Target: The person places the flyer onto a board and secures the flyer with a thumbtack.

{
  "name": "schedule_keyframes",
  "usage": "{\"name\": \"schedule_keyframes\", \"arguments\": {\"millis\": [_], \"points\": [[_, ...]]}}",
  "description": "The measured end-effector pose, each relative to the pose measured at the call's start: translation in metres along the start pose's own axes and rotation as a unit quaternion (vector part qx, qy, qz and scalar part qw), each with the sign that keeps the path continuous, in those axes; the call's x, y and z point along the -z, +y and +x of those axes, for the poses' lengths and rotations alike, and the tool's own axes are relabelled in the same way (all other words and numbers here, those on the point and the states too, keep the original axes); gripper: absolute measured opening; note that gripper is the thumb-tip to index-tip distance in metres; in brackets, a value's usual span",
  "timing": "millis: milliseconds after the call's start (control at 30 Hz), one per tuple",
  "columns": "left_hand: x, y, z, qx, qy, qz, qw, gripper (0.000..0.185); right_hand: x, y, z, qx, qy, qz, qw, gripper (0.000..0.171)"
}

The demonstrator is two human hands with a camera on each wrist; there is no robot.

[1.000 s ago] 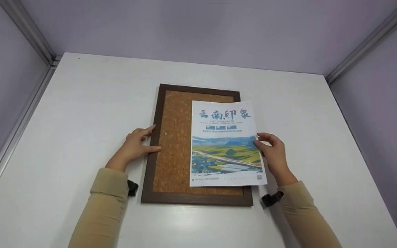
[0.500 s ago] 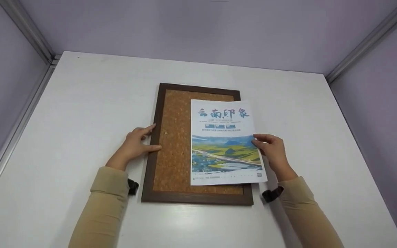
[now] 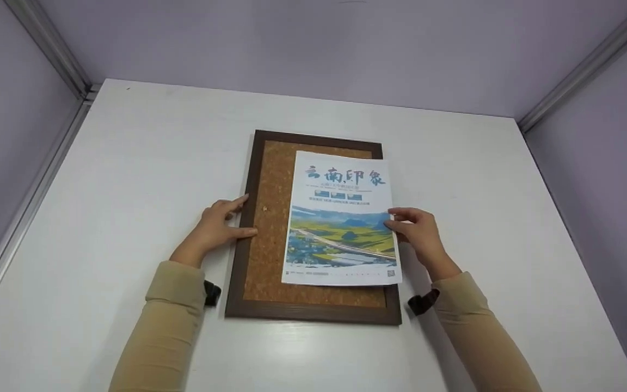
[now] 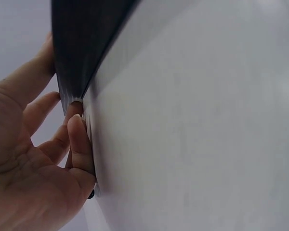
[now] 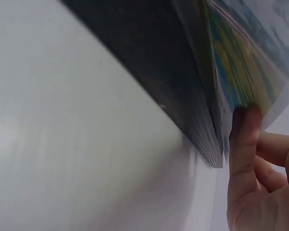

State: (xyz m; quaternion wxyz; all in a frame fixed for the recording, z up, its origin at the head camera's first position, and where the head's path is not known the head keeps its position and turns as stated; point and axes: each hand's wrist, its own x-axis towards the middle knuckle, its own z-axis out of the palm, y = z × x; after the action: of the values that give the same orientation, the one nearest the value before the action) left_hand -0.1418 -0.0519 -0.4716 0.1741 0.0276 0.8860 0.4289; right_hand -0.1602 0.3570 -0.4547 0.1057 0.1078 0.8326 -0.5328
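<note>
A cork board (image 3: 270,256) with a dark brown frame lies on the white table in the head view. My left hand (image 3: 214,228) holds the frame's left side, thumb on its top face and fingers at the outer edge. In the left wrist view, fingertips reach low along the dark frame edge (image 4: 82,43). Over the right part of the cork is a printed landscape poster (image 3: 340,218), its top and right edges slightly askew to the frame. My right hand (image 3: 419,231) pinches the poster's right edge. The right wrist view shows that edge lifted above the frame (image 5: 149,48).
The white table (image 3: 509,245) stretches out around the board. Purple-grey wall panels (image 3: 313,49) enclose its back and sides, with metal posts (image 3: 591,65) at the corners. A dark wrist device (image 3: 422,302) sits on each forearm near the board.
My right hand has moved the poster left and slightly up, so it covers more of the cork. My left hand stays at the frame's left side.
</note>
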Motion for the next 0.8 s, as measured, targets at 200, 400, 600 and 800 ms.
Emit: {"name": "schedule_keyframes", "arguments": {"millis": [200, 400, 600, 800], "points": [[-0.005, 0.006, 0.004, -0.006, -0.001, -0.002, 1.0000, 0.086, 0.000, 0.003, 0.005, 0.003, -0.018, -0.018, 1.000, 0.039], [-0.011, 0.011, 0.009, 0.001, -0.009, -0.009, 0.9999, 0.087, -0.002, 0.004, 0.006, 0.027, -0.042, -0.018, 0.999, 0.037], [-0.013, 0.016, 0.015, -0.006, -0.014, -0.006, 0.9999, 0.087, 0.001, 0.003, 0.009, 0.053, -0.061, -0.052, 0.995, 0.037], [-0.017, 0.019, 0.022, -0.014, -0.013, 0.000, 0.9998, 0.086, 0.008, -0.002, 0.012, 0.055, -0.067, -0.089, 0.992, 0.037]]}}
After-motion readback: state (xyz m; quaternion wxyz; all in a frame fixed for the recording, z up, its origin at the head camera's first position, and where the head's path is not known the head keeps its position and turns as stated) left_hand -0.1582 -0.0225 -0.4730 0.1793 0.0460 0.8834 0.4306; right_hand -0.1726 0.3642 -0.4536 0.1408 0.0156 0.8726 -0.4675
